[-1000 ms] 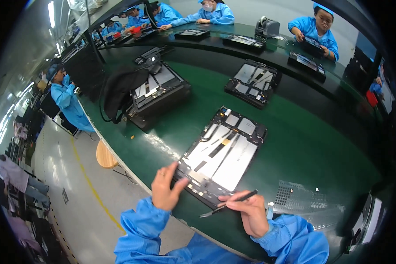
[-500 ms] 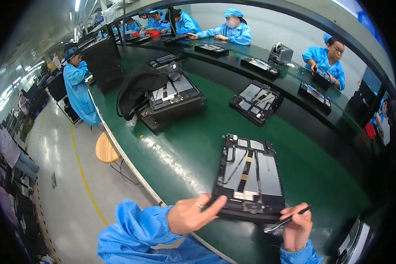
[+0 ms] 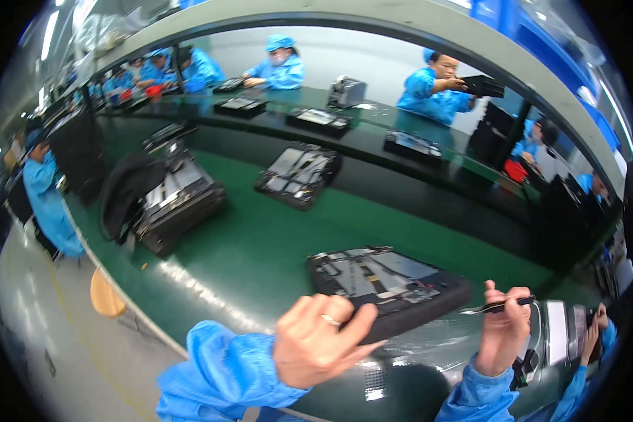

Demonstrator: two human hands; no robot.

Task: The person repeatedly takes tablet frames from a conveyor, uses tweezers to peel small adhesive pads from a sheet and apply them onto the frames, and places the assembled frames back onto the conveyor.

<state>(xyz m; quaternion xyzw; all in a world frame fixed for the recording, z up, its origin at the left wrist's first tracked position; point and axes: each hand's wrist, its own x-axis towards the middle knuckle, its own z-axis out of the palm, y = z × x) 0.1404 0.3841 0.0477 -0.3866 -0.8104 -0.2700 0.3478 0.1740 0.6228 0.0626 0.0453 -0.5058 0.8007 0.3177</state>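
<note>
Fingers (image 3: pixel 490 291) upright, right hand (image 3: pixel 503 334) holds slender tool (image 3: pixel 497 307).

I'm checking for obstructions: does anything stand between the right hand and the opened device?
No separate object is visible between them; only the thin tool, held by the right hand, points across the gap toward the opened device.

An electronics workshop or factory floor — a long green bench (image 3: pixel 253 235) carries several opened flat devices (image 3: pixel 401 271) with their inner parts bare, and at least 3 co-workers (image 3: pixel 285 72) in matching blue smocks and caps are stationed around it. Strip lights (image 3: pixel 50 35) hang overhead; a wooden stool (image 3: pixel 107 294) stands alongside.
</note>
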